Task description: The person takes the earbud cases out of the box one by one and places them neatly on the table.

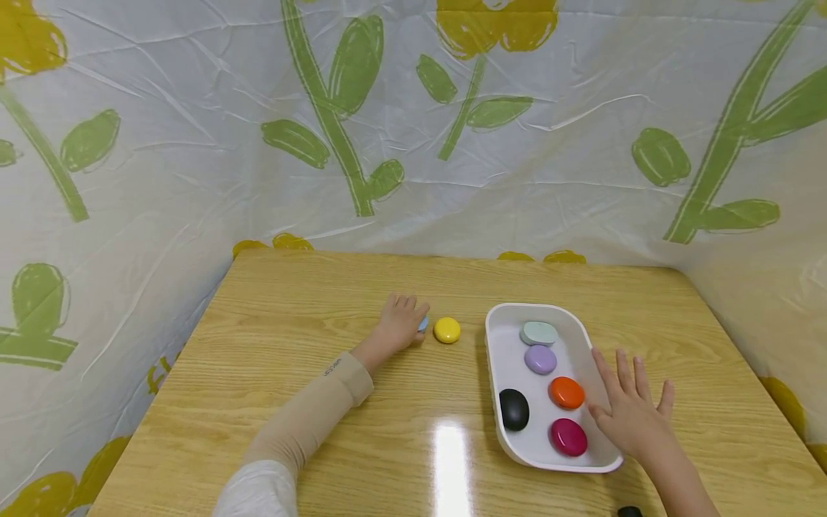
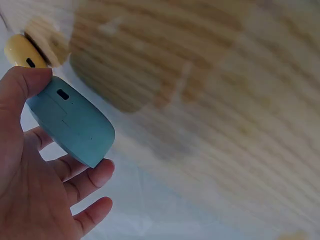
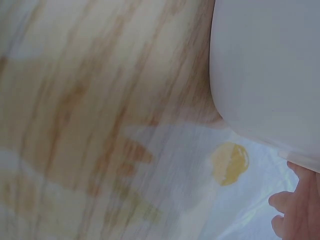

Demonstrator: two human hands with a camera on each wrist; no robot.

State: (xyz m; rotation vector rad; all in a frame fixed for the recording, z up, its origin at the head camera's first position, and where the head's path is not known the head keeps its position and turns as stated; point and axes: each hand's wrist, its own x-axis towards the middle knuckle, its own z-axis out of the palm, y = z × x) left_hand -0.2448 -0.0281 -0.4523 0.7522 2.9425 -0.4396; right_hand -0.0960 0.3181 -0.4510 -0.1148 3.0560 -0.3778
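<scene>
My left hand (image 1: 399, 323) pinches a small rounded blue case (image 2: 75, 122) between thumb and fingers, over the far middle of the table. The left wrist view shows a dark slot in the case's side; from the head view most of it is hidden by the hand. Just right of it lies a glossy yellow case (image 1: 447, 330), which has a similar slot. My right hand (image 1: 633, 416), fingers spread, is at the right rim of a white tray (image 1: 526, 307). In the right wrist view only some fingers (image 3: 300, 212) show beside the tray's outer wall.
Inside the tray lie a pale green piece (image 1: 539, 333), a purple one (image 1: 540, 360), an orange one (image 1: 566, 393), a crimson one (image 1: 568, 437) and a black one (image 1: 514, 410). A black object (image 1: 629, 511) shows at the bottom edge. A flowered sheet (image 1: 452, 201) hangs behind the table.
</scene>
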